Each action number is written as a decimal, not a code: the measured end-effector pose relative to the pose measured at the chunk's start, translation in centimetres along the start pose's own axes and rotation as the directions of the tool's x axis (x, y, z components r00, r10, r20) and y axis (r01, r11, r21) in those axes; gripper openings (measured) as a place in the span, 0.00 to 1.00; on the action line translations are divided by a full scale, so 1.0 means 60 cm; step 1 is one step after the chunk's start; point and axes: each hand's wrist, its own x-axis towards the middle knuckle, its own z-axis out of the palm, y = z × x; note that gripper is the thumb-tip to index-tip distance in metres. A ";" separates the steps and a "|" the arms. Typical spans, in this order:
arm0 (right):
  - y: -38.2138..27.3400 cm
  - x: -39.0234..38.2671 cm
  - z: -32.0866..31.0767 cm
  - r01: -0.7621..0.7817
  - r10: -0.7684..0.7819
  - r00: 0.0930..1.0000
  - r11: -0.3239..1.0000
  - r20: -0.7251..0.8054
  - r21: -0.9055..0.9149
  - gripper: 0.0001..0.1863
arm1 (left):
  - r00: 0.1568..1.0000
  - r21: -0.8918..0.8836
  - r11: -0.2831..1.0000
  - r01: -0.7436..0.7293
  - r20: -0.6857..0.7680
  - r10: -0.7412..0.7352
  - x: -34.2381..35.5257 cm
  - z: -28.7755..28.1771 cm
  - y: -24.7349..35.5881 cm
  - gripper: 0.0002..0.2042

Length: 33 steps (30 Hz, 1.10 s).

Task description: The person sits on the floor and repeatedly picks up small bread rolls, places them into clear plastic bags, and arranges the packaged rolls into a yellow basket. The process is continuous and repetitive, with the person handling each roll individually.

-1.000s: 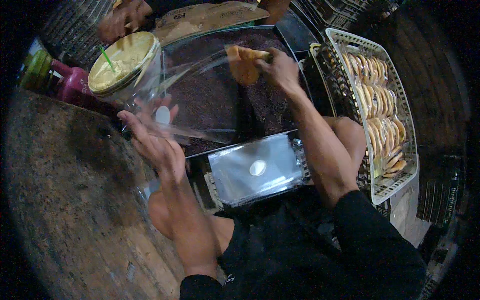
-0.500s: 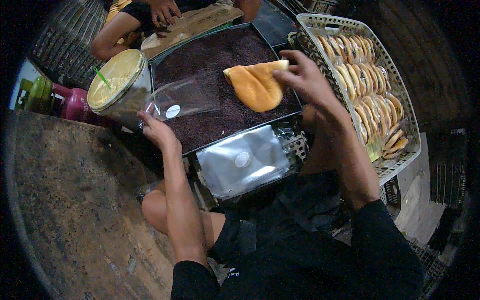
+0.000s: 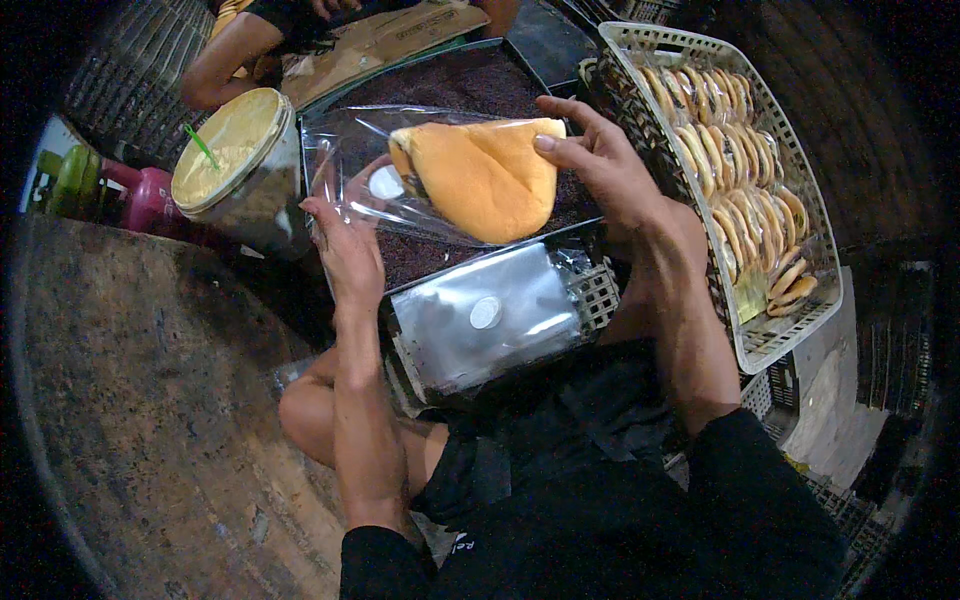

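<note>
A folded, golden-brown bread [image 3: 490, 190] lies mostly inside a clear plastic bag [image 3: 345, 130] with a white round label. My right hand [image 3: 615, 175] pinches the bread's right end between thumb and fingers. On the other side, my left hand [image 3: 350, 260] grips the bag's left part, with some fingers behind the film. Both are held above a wide metal tray full of dark brown sprinkles [image 3: 440, 95]. Just in front of the tray is a stack of flat clear bags [image 3: 445, 325], its top one bearing a round label.
A white bucket [image 3: 278, 175] of pale yellow cream with a green-handled tool stands left of the tray. At right, a white plastic crate [image 3: 815, 225] holds rows of bagged breads. Another person's arm [image 3: 235, 60] and cardboard [image 3: 385, 45] are beyond the tray. Green and pink cylinders stand far left.
The bread has moved left and into the bag, which now surrounds most of it. My left hand has shifted slightly right with the bag. The other person's hand has drawn back.
</note>
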 end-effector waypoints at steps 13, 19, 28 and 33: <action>0.058 0.000 0.113 -0.077 0.171 0.960 0.924 -0.224 0.375 0.33 | 0.977 0.208 0.975 -0.074 0.213 0.029 -0.056 0.059 -0.001 0.29; -0.006 -0.049 0.158 0.516 -0.516 0.790 0.851 -0.331 -0.096 0.22 | 0.972 -0.376 0.898 0.228 0.038 -0.231 -0.033 0.016 -0.022 0.36; -0.019 -0.066 0.118 0.508 -0.713 0.701 0.470 0.029 -0.722 0.24 | 0.825 -0.531 0.681 0.503 0.060 -0.562 -0.072 -0.005 -0.137 0.30; -0.019 -0.095 0.109 0.448 -0.370 0.846 0.100 0.384 -0.888 0.43 | 0.828 -0.265 0.785 0.560 0.157 -0.538 -0.088 0.058 -0.097 0.29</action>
